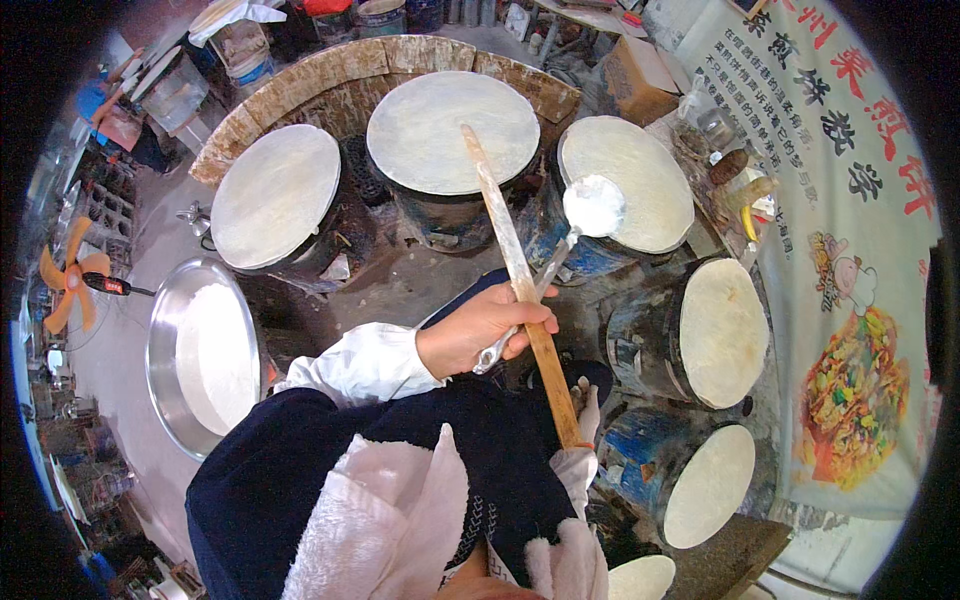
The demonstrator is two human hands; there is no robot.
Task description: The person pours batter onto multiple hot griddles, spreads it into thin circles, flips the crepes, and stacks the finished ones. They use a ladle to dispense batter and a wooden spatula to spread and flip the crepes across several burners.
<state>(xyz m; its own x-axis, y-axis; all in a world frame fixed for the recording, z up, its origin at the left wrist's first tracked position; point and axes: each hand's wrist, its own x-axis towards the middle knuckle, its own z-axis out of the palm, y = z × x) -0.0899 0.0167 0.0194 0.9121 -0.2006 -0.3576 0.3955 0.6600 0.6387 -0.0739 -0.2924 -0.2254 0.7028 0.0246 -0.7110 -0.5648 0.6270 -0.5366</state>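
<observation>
Six round pancakes (420, 130) lie in a ring on top of dark drums (640, 335), curving from the left, across the back and down the right side; the lowest is partly hidden and sits at the rim of the view. The left hand (487, 327) is clamped on two things at once, a stick (545, 357) and a ladle (596, 206), whose handles cross in its grip. The stick slants up and passes in front of the back pancake, hiding a strip of it. The ladle's bowl, coated white, hides the left part of the pancake to the right of that one; whether bowl and pancake touch, I cannot tell. The right hand (588, 408) is mostly hidden beside the lower end of the stick, and I cannot tell whether it is closed on anything.

To the left is a steel basin (168, 365) with white stuff in it; the navy clothing (265, 480) covers its lower right edge. An orange fan (70, 278) stands beyond, well apart from the hands. Behind the drums runs a curved, stained board (300, 88). A box (640, 82) is past its right end, near a brown jar (728, 166). A banner (790, 250) fills the far right.
</observation>
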